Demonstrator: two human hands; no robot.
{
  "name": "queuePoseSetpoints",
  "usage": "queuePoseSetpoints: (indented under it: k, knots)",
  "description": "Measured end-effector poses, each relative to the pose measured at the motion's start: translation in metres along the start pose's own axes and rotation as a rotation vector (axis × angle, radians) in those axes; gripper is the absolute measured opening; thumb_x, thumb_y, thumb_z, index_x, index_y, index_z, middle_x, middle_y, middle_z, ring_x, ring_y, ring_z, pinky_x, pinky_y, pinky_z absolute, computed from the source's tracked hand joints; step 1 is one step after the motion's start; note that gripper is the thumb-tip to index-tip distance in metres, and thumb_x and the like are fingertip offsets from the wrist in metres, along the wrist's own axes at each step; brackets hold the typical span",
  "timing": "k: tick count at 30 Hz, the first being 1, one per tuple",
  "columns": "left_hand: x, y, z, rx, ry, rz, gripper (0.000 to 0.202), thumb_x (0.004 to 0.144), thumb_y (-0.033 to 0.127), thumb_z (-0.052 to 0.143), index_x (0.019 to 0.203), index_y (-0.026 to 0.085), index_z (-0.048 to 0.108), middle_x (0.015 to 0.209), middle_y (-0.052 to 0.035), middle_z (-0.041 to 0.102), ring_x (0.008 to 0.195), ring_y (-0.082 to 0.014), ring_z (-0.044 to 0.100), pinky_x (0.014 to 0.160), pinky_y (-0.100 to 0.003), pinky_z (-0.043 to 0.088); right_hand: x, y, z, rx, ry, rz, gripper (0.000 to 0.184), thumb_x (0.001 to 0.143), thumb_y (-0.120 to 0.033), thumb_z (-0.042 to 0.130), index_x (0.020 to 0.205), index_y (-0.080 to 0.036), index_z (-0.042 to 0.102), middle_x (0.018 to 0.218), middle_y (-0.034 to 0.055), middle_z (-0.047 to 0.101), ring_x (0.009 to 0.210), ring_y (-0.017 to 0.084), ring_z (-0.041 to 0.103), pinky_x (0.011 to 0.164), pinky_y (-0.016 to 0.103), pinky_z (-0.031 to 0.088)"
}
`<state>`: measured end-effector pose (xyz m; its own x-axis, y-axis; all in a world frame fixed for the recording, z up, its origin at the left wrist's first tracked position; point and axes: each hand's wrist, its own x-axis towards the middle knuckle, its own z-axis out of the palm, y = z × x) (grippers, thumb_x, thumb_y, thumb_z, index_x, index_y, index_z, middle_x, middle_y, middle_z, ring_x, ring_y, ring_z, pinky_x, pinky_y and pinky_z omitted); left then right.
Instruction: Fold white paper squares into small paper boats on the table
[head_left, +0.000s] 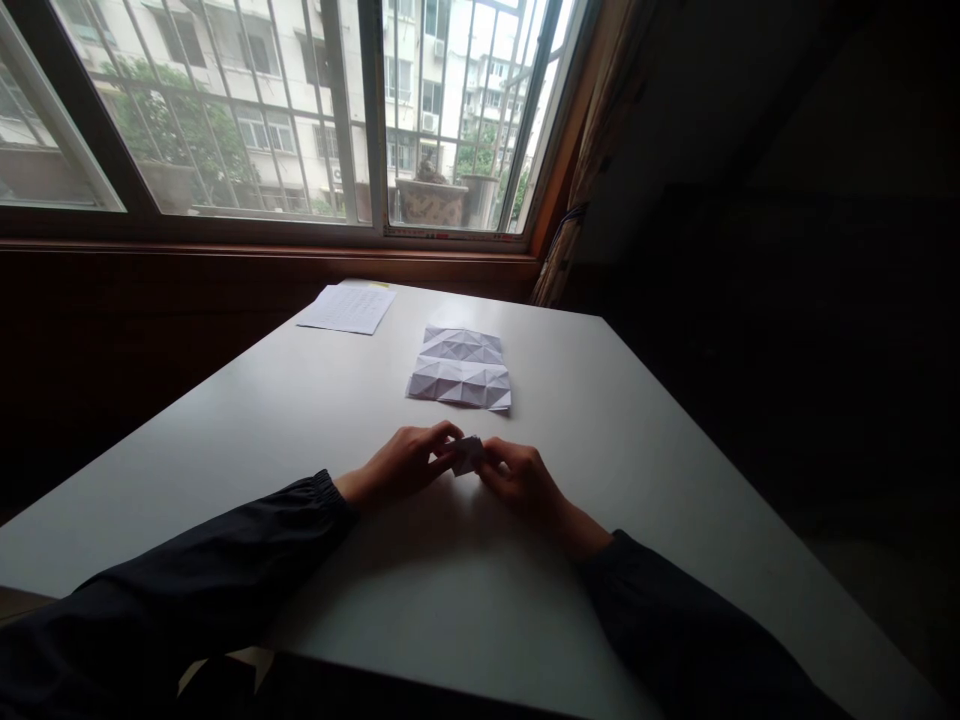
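Note:
My left hand (409,462) and my right hand (519,478) meet at the middle of a white table (300,420). Between their fingertips they pinch a small folded piece of white paper (469,454), held just above the tabletop. Both hands have their fingers curled round it. Dark sleeves cover both forearms. Just beyond the hands lies a creased white sheet (460,368) with a pattern of triangular folds, spread flat.
A flat printed sheet (347,308) lies at the table's far edge near the window (300,110). A wooden sill runs below the barred window. A curtain (585,170) hangs at the right. The room to the right is dark.

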<state>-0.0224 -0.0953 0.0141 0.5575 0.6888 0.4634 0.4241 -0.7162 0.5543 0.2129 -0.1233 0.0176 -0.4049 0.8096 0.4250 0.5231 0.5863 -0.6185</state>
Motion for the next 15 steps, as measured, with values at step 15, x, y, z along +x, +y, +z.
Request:
queuePoseSetpoints:
  k: [15]
  knots:
    - [0.011,0.014,-0.002,-0.039,0.189,0.050,0.017,0.096,0.035,0.068,0.101,0.020,0.074,0.092,-0.0056,0.074,0.081,-0.0152,0.068,0.074,-0.027,0.055,0.006,-0.011,0.006,0.117,0.124,0.036,0.026,0.098,-0.044,0.061,0.106,-0.021,0.070,0.099,0.0077,0.075,0.080,0.021,0.073,0.066,0.030,0.060]
